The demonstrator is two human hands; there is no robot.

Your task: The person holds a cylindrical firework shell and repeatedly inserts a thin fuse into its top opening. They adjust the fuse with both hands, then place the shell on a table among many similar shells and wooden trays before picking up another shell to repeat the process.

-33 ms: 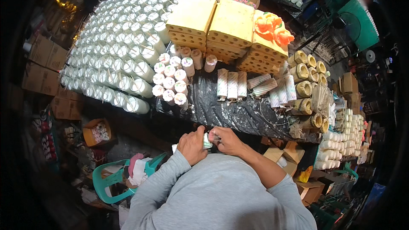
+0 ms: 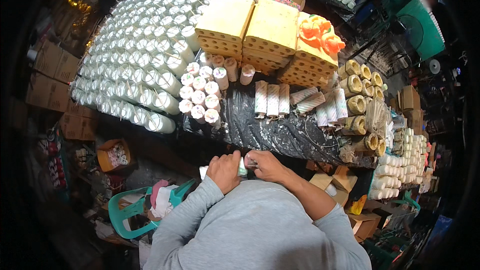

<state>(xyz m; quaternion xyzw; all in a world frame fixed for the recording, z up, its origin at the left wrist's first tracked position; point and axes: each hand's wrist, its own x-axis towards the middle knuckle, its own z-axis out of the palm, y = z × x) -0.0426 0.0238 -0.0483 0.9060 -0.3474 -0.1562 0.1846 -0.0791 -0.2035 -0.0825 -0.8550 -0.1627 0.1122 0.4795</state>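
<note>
Left hand (image 2: 224,172) wrapped round pale roll (image 2: 242,168); right hand (image 2: 269,167) curled at end, hold unclear; table edge (image 2: 270,144) beyond.

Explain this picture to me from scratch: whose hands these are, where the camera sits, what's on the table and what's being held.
There is no machine here: a person works with two bare hands. The camera is worn on their head and looks down; its wide lens bends straight edges near the rim.

On the black-covered table, seen from left to right, stand rows of glasses, a cluster of pale cylinders, and striped rolls. Behind are stacked yellow blocks, with orange flowers on the right-hand stack.

Close to the body, the left hand grips a pale roll. The right hand is at its right end; exactly what those fingers hold is unclear.
</note>
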